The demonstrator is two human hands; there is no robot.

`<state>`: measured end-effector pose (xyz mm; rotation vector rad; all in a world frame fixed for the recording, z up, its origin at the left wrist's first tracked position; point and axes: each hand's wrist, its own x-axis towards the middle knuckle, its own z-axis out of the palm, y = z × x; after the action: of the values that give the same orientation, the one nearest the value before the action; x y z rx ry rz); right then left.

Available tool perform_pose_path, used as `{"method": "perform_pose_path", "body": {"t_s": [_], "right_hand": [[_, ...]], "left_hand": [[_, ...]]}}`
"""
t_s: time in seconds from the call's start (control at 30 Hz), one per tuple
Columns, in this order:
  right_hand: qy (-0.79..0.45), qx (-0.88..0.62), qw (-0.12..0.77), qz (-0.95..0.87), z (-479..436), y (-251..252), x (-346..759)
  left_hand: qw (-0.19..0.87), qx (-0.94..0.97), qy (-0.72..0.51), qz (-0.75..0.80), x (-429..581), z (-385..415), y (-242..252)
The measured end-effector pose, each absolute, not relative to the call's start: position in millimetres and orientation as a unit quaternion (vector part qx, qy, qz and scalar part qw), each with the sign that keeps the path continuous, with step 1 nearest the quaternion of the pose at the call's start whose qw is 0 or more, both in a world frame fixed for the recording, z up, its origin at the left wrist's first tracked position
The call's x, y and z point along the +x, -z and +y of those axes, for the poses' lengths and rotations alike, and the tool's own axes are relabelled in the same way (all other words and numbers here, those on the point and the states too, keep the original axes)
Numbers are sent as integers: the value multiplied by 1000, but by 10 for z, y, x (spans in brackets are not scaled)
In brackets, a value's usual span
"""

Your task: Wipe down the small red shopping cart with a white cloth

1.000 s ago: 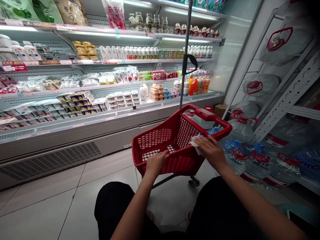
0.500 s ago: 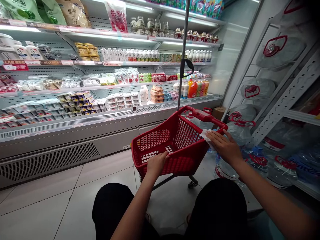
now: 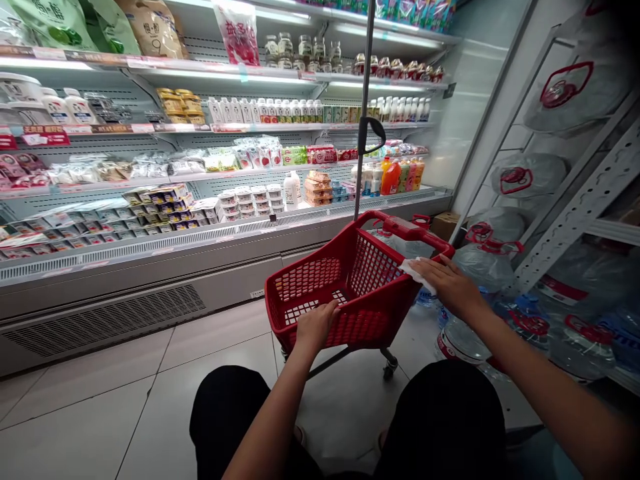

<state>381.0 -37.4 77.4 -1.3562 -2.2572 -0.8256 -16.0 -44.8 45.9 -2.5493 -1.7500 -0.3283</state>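
A red plastic shopping cart [image 3: 370,327] with lattice sides stands in front of my knees, its basket holding nothing that I can see. My left hand [image 3: 317,325] grips the near rim of the basket, fingers over the edge. At the basket's upper right corner, below the red handle [image 3: 410,230], my right hand [image 3: 447,283] presses a white cloth or tissue [image 3: 415,272] against the rim. A grey pole [image 3: 367,87] with a black hook rises from the far side of the cart.
An open refrigerated case [image 3: 225,240] with bottles, cups and bags runs across the back and left. Large water bottles [image 3: 463,337] with red handles stand close to my right arm, beside a white perforated metal rack [image 3: 575,200]. Pale tiles [image 3: 90,413] cover the floor.
The view has shifted slightly, moving the shelves and bottles rightward in the picture. My right hand and the white cloth stay at the rim, with the fingers slightly lower against it.
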Motion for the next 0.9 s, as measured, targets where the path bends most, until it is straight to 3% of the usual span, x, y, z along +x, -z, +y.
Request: {"method": "perform_pose_path", "body": {"t_s": [0.17,0.33,0.5,0.67,0.9], "right_hand": [[294,-523,237,-764,-443,-521,3097],[255,-435,216,-836,-525,-275,2310],[265,-440,185,-837,-454,-496,2916],[315,-529,214,-758,-358,-729,3704],[270,-519,223,-780,-384,-424,2698]], "left_hand": [[16,-818,104,-565,-104,-446,-457],[17,-818,106,-566,-76,-433,-459],[12,-818,102,-566,-144,-396,-480],[5,-816,103,-568,-128,-390,-462],[9,-811,110,-575,-24,-413,-440]]}}
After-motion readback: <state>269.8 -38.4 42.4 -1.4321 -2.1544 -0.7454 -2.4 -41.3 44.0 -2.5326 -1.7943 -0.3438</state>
